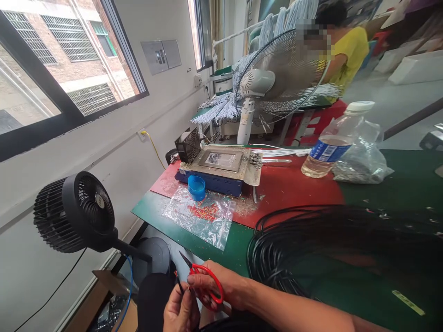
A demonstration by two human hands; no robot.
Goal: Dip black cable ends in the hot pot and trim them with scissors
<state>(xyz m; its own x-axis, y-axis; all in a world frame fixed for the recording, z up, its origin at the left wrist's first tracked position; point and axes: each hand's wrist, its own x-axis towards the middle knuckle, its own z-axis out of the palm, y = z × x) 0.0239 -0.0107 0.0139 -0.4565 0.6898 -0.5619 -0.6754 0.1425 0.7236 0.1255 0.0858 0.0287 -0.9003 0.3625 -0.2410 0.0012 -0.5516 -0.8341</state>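
Note:
Low in the head view, my left hand (pixel 180 310) pinches a black cable (pixel 179 285) with red wire ends showing at its tip. My right hand (pixel 216 283) is closed on a pair of scissors with red handles (pixel 218 288), their dark pointed blades angled up and left, just above the cable tip. The two hands are close together in front of the table's edge. Beyond them, a clear plastic bag (pixel 218 235) lies flat with small red and yellow bits (pixel 204 212) on it, and a blue cup (pixel 196 188) stands at its back edge.
A bundle of black cables (pixel 270 258) covers the right of the green table. Behind are a blue-sided heating device (pixel 221 183), a bottle (pixel 327 147) and a white fan (pixel 256 83). A black fan (pixel 76 212) stands left. A person in yellow (pixel 349 55) sits farther back.

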